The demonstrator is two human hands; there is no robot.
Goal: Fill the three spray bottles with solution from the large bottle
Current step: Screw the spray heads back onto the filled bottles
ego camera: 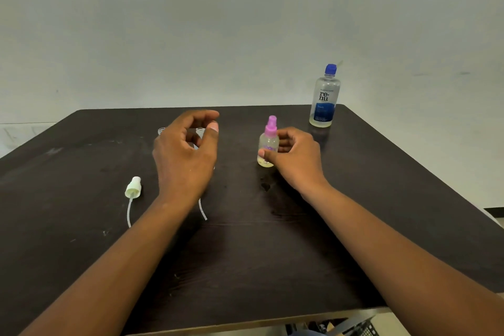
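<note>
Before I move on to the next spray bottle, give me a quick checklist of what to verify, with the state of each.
1. Pink-capped bottle upright, sprayer on, liquid inside: ok. The right hand holds it.
2. Large bottle upright, blue cap on, within reach: ok; uncap it before pouring.
3. Next bottle open and upright: cannot tell; the left hand hides most of it, only clear rims show behind.
4. Left hand free: ok, it seems curled around nothing.
5. White sprayer off and lying on the table: ok.
6. Table dry: not ok, wet spots near the pink-capped bottle.
</note>
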